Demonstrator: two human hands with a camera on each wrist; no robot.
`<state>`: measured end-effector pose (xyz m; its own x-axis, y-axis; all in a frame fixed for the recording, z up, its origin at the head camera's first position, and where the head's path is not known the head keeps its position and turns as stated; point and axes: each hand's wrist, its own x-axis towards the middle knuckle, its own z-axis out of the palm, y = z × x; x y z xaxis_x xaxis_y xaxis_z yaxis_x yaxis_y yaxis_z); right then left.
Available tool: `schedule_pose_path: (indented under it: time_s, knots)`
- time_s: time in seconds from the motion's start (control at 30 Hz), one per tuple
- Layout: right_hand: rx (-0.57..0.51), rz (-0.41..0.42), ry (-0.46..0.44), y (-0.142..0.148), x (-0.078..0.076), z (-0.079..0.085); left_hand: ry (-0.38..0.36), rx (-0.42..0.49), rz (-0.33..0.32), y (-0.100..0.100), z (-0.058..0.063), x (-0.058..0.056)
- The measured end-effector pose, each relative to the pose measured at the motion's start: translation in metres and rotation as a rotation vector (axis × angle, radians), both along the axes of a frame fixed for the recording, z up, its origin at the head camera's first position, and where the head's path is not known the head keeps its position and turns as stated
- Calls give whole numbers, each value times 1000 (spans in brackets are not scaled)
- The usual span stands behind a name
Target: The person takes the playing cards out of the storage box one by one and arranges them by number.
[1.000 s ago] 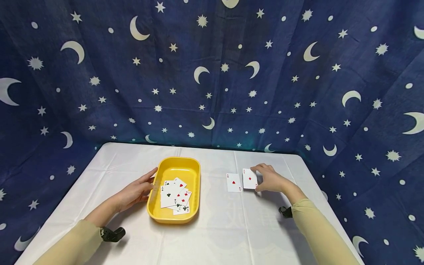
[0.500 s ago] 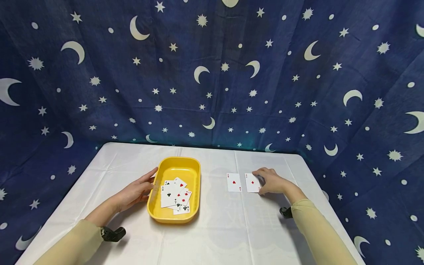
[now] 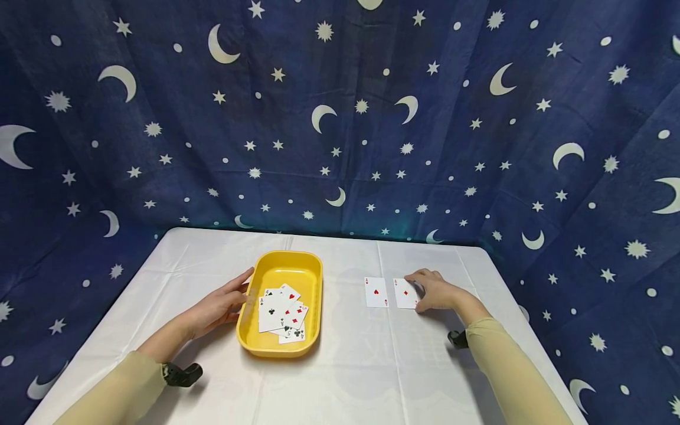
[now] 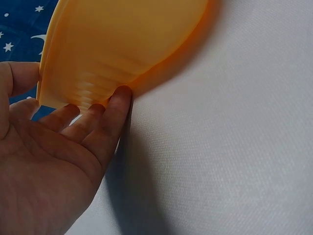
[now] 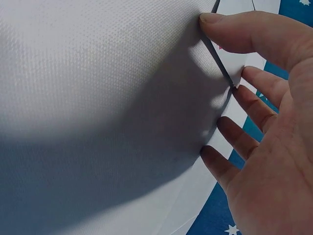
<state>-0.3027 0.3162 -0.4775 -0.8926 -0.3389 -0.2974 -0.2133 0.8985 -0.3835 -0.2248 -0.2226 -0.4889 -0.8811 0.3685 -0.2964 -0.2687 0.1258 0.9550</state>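
Widely apart, hands (image 3: 220, 304) (image 3: 438, 291); fingers (image 4: 121, 100) at tray (image 3: 292, 276), diamond ace (image 3: 404, 296)

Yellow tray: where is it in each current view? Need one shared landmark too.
Head: yellow tray is left of centre, lower half, with cards in it.
Left wrist: upper left, cut off by the top edge; left hand touches it.
Right wrist: not in the picture.
Shared landmark: white tablecloth, visible in all three.
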Motion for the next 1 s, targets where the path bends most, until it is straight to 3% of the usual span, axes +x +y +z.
schedule_pose_path:
  time_s: [0.4,1.0]
  knots:
    - [-1,48,27,1,2,3,2,-10,-1,0,1,1]
    - [32,46,15,0,-1,1,-14,-25,5,1,0,1]
